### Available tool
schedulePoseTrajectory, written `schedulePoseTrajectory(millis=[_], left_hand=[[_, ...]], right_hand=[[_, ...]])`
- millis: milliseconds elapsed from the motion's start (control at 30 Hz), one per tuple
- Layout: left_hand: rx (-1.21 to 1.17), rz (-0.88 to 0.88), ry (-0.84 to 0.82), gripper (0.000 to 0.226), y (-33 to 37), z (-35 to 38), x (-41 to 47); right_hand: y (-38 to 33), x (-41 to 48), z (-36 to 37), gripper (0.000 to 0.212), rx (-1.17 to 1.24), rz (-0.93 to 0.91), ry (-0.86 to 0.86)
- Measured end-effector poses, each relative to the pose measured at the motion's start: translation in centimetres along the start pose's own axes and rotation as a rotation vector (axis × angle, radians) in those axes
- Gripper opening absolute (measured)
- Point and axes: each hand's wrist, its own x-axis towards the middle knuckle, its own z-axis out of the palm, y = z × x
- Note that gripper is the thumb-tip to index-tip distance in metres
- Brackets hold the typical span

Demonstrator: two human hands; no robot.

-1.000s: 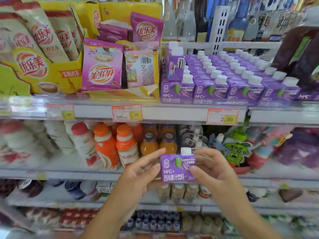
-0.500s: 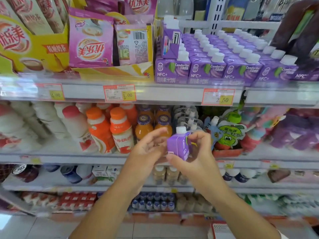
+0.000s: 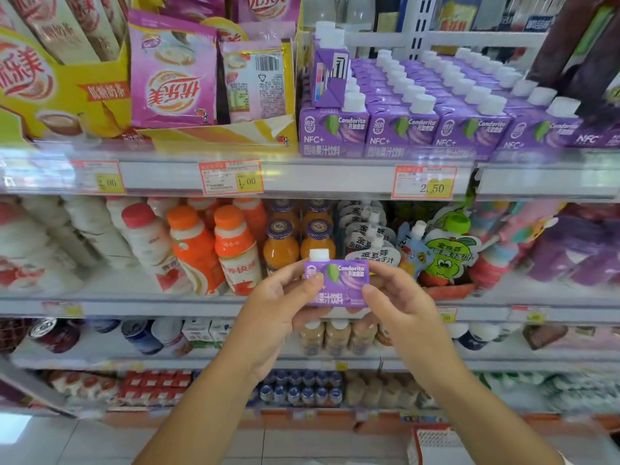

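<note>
A small purple juice carton (image 3: 339, 283) with a white screw cap is held upright in front of the shop shelves, its printed front turned toward me. My left hand (image 3: 285, 307) grips its left side with the thumb across the front. Its right side is pinched by my right hand (image 3: 399, 303), thumb in front and fingers behind. Rows of the same purple cartons (image 3: 432, 129) fill the upper shelf on the right, one more lying stacked on top at the left end.
Pink and yellow milk-tea packets (image 3: 174, 72) stand upper left. Orange and white drink bottles (image 3: 214, 250) line the middle shelf behind my hands. Price tags (image 3: 424, 182) hang on the shelf rail. A red basket (image 3: 432, 444) sits on the floor lower right.
The carton was turned edge-on half a second ago; now its front faces me again. The view has shifted a little lower along the shelves.
</note>
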Motion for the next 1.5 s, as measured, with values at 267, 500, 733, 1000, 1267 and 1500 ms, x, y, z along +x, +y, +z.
schedulePoseTrajectory(millis=[267, 500, 733, 1000, 1267, 1500], left_hand=[[-0.097, -0.017, -0.052, 0.05, 0.2, -0.4, -0.3], [-0.105, -0.003, -0.084, 0.033, 0.2, 0.8, -0.6], [0.01, -0.029, -0.133, 0.059, 0.3, 0.0, 0.2], [0.144, 0.065, -0.167, 0.044, 0.6, -0.1, 0.0], [0.293, 0.214, -0.144, 0.041, 0.9, -0.5, 0.2], [0.256, 0.156, -0.175, 0.045, 1.9, -0.1, 0.4]], right_hand=[[0.0, 0.0, -0.6, 0.03, 0.003, 0.006, 0.055], [0.2, -0.4, 0.4, 0.078, -0.298, -0.055, 0.028], [-0.3, -0.9, -1.1, 0.053, 0.172, 0.086, -0.226], [-0.1, -0.8, -1.3, 0.042, -0.022, 0.061, -0.205], [-0.5, -0.6, -1.8, 0.044, -0.124, -0.065, -0.157], [-3.9, -0.4, -3.4, 0.041, -0.131, -0.023, -0.377]])
